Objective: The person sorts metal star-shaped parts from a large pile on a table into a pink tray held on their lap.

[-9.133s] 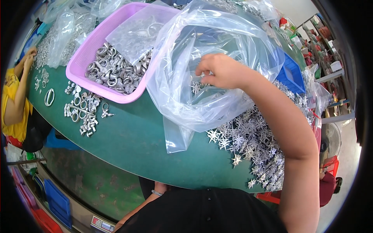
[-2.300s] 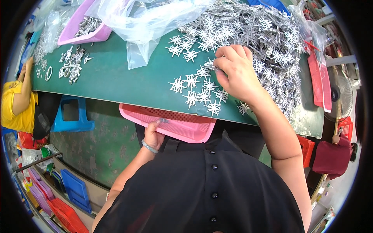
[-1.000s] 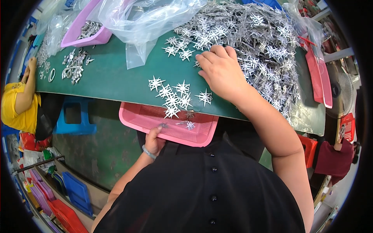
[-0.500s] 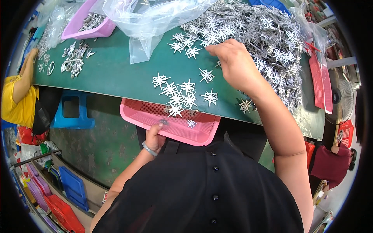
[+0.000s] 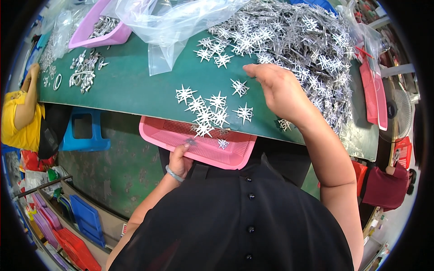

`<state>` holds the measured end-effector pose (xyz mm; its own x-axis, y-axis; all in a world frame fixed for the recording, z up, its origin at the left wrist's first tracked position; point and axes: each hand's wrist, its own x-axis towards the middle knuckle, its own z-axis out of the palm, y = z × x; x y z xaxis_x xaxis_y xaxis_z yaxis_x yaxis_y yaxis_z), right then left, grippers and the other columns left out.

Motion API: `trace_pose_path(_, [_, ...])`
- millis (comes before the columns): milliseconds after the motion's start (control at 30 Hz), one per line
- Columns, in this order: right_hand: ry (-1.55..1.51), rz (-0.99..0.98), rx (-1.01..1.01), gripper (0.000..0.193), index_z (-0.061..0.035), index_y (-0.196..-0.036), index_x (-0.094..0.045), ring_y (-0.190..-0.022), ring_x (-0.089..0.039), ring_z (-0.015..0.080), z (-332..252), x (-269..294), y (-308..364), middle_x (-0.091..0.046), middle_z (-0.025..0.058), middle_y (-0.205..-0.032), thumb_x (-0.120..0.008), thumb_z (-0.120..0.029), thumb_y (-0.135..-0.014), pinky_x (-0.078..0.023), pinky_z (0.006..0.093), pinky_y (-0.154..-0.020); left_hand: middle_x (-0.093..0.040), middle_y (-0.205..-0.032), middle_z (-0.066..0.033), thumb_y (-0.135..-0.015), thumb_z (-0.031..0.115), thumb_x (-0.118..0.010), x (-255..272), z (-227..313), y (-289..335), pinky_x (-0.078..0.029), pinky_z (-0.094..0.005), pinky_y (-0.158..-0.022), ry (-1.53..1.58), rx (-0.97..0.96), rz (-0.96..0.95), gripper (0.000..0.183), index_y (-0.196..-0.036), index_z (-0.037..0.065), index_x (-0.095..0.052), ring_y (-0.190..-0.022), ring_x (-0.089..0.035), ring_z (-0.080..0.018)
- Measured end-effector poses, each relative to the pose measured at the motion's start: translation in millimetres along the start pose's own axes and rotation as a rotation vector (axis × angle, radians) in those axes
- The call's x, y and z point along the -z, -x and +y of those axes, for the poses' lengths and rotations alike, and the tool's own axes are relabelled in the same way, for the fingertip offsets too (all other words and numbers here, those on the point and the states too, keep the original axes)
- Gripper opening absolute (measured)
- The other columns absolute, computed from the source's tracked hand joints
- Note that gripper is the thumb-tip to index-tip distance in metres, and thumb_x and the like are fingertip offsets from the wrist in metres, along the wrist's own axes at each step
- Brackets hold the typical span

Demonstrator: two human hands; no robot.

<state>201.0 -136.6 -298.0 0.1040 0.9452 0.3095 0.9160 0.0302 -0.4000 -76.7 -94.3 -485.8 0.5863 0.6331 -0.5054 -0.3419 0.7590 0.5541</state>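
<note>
Since half a second earlier, the right hand [image 5: 280, 90], fingers loosely curled and empty, was drawn back toward the heaped silver star-shaped metal pieces [image 5: 312, 45], whence small batches were best swept gently into the pink mesh plastic tray [image 5: 172, 135] gripped at its rim by the left hand [image 5: 180, 161].

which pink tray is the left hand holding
The pink mesh tray held under the green table's near edge by the left hand; the other pink trays lie untouched at the far right.

Green table [image 5: 131, 86] carries star pieces [image 5: 212, 110], plastic bag [image 5: 176, 22]
</note>
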Motion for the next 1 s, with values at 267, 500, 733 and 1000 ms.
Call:
trace_pose_path(267, [-0.07,-0.247,0.248,0.028,-0.001,-0.093,-0.061,-0.084,-0.054,0.028,-15,-9,-2,-0.058,0.0131,-0.091,-0.05,0.001,-0.068,-0.045,0.0358,-0.078,-0.053,-0.109,-0.0141,-0.075,0.005,-0.052,10,0,-2,-0.04,-0.0421,-0.094,0.075,0.047,-0.001,0.043,-0.116,-0.004,-0.041,-0.103,-0.052,-0.0267])
trace_pose_path(500, [0.53,0.062,0.261,0.012,-0.0072,-0.078,-0.059,-0.081,-0.05,0.0205,4,-30,-44,-0.054,0.0028,-0.074,-0.054,-0.008,-0.068,-0.039,0.0322,-0.072,-0.054,-0.107,-0.0137,-0.076,0.004,-0.052,0,2,-3,-0.041,-0.0418,-0.092,0.089,0.045,-0.028,0.042,-0.116,-0.003,-0.042,-0.101,-0.053,-0.0261])
trace_pose_path(733, [0.417,0.007,0.348,0.012,-0.0065,-0.078,-0.062,-0.078,-0.052,0.0217,14,-31,-54,-0.056,0.0042,-0.073,-0.054,-0.008,-0.069,-0.038,0.0328,-0.073,-0.054,-0.106,-0.014,-0.075,0.004,-0.054,-6,6,-1,-0.042,-0.0418,-0.092,0.093,0.013,-0.018,0.042,-0.115,-0.003,-0.042,-0.1,-0.053,-0.0259])
trace_pose_path(1000, [0.052,-0.197,0.04,0.02,-0.0001,-0.092,-0.062,-0.08,-0.059,0.0346,9,-21,-52,-0.062,0.0177,-0.081,-0.054,-0.005,-0.074,-0.047,0.0421,-0.074,-0.054,-0.105,-0.0133,-0.076,0.004,-0.053,-6,6,-1,-0.043,-0.0408,-0.09,0.091,0.032,-0.023,0.039,-0.113,-0.003,-0.043,-0.099,-0.054,-0.0251])
